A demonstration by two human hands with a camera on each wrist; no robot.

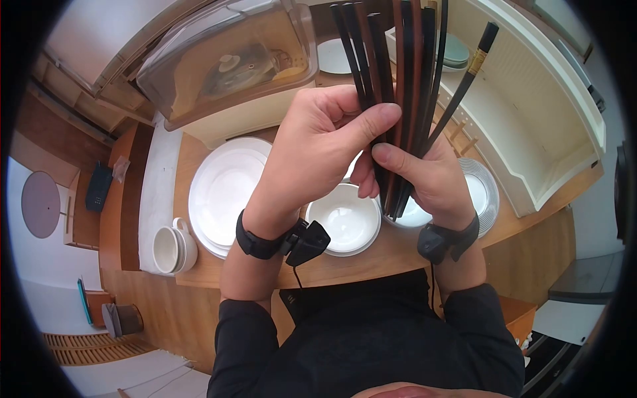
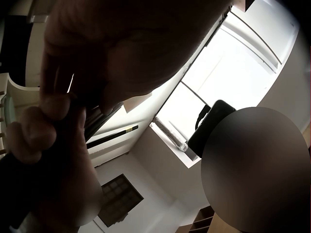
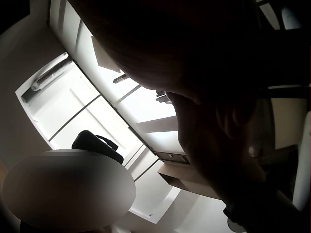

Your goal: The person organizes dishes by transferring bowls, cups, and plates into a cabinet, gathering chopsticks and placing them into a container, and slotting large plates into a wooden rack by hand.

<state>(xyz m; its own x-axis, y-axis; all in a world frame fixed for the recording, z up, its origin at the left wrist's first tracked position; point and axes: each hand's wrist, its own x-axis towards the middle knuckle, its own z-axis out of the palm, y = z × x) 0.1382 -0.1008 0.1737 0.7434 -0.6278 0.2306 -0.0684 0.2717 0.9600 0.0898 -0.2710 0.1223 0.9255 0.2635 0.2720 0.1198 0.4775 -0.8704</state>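
Observation:
A bundle of black and dark red-brown chopsticks stands nearly upright between both hands in the head view. My left hand grips the bundle from the left, its thumb laid across the front. From the right, my right hand holds the lower part, with its thumb pressed on the sticks near their lower ends. A single black chopstick with a gold band leans out to the right, apart from the others at its top. Both wrist views are dark, and the gold-banded chopstick shows in the left one.
Below the hands are a white bowl, stacked white plates and a ridged glass plate. Nested white mugs stand at the left edge. Behind are a clear-lidded box and a cream rack with green dishes.

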